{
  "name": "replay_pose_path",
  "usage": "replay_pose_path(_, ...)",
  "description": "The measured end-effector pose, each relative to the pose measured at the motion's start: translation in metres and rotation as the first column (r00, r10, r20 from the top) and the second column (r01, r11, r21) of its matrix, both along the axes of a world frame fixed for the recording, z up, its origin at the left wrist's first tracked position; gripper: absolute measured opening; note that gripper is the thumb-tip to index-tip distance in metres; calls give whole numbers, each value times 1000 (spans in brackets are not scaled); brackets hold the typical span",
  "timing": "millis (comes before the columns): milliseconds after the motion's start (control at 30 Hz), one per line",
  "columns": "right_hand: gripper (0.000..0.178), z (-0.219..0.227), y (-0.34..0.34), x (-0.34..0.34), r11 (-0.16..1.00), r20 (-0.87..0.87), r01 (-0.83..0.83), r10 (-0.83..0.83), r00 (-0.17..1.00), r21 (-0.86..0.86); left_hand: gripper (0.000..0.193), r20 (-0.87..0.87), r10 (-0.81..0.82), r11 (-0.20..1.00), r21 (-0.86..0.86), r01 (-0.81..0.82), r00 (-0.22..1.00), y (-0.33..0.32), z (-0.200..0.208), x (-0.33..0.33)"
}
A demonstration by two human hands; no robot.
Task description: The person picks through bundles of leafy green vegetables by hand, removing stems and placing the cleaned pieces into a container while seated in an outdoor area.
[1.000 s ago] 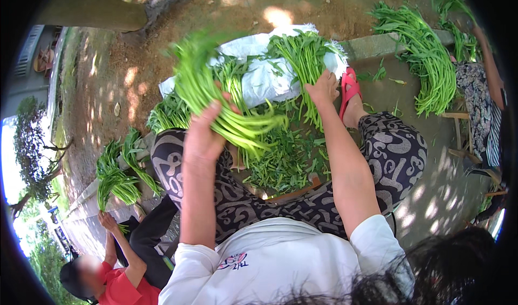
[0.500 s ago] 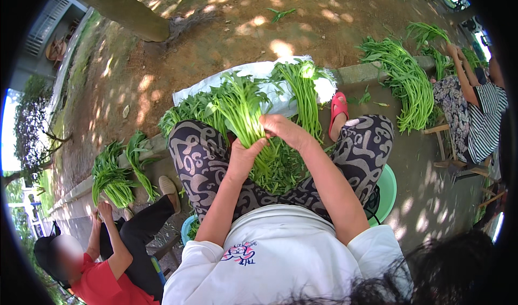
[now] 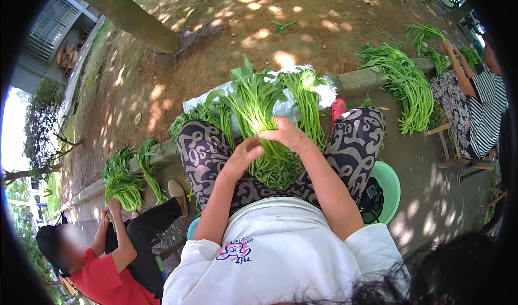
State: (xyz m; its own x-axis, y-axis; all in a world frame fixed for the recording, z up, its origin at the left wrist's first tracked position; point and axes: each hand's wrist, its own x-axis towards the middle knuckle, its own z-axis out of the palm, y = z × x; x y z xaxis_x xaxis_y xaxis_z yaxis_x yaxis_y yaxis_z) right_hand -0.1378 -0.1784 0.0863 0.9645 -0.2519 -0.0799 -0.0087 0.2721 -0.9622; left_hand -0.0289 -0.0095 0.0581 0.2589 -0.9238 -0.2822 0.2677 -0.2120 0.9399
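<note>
Between my knees I hold up a bunch of long-stemmed leafy greens (image 3: 252, 103), its leaves pointing away from me. My right hand (image 3: 288, 136) is closed around the stems from the right, thumb across the front. My left hand (image 3: 244, 156) is closed at the lower left of the same bunch, its fingers partly hidden. Beneath the hands lies a heap of cut green leaves and stem ends (image 3: 276, 170). Further loose greens (image 3: 310, 108) rest on a white woven sack (image 3: 195, 102) just beyond the bunch.
A green basin (image 3: 391, 197) holding a dark bag (image 3: 372, 200) stands by my right leg. Piled greens (image 3: 413, 92) lie along the concrete curb (image 3: 353, 82) at right, more (image 3: 123, 181) at left. A person in red (image 3: 110, 275) sits left; another in stripes (image 3: 485, 111) right.
The bunch stands more upright, and its leafy top has swung to the right. Both hands have shifted slightly, and my right knee has come inward. The whole view has turned a little.
</note>
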Motion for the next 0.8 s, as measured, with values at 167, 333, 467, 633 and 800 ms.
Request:
replay_pose_path(167, 50, -22, 20, 13, 843, -273, -256, 136, 952, -472, 44, -402, 294, 949, 18, -314, 867, -12, -10, -13)
replay_pose_path(333, 52, -37, 26, 10, 782, -171, -57, -64, 983, -620, 37, -613, 347, 908, 31, -418, 709, -6, -35, 16)
replay_pose_path(467, 31, -32, 28, 10, 874, -180, -32, -64, 982, -485, 38, -601, 351, 899, 1, -438, 718, 1, -44, 26)
replay_pose_path(633, 22, -41, 24, 7, 855, -136, 7, -90, 987, -519, 36, -498, 413, 881, 6, -473, 762, 0, -29, 13)
replay_pose_path(800, 22, -49, 24, 9, 772, -108, -6, -81, 991, -635, 32, -328, 434, 886, -10, -463, 839, 1, -32, 11)
